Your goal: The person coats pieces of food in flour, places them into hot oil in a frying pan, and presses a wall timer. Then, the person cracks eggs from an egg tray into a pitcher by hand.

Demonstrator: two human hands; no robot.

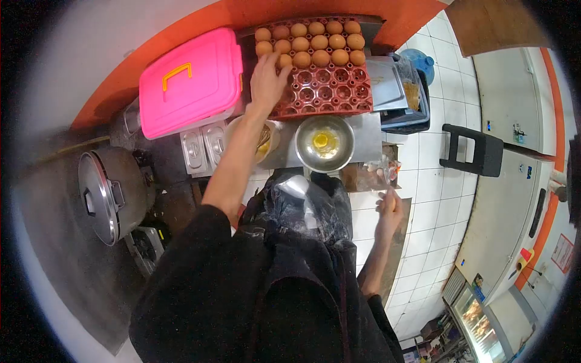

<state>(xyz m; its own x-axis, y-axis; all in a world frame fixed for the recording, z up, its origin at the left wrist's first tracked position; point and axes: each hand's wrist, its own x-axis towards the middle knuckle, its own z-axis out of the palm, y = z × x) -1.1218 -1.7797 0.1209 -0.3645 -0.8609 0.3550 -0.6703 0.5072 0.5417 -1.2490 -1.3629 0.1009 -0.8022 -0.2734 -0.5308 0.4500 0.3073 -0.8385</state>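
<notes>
My left hand (269,81) reaches over the red plastic egg tray (339,107), its fingers curled around a brown egg (284,61) at the near left of the filled rows. Several more brown eggs (319,42) sit in the far rows, and the near cups hold none. Below the tray stands a round metal bowl (302,158) with cracked egg (325,143) in it, yolk showing. Off to the right, my right hand (390,209) is held low beside a box with eggshells (378,174). Its fingers are curled, and what they hold, if anything, is unclear.
A pink lidded box (193,85) stands left of the tray, with metal lidded containers (195,151) in front. A large lidded pot (112,196) is at far left. To the right are a dark bin (408,124) and a black stool (475,151) on white tiles.
</notes>
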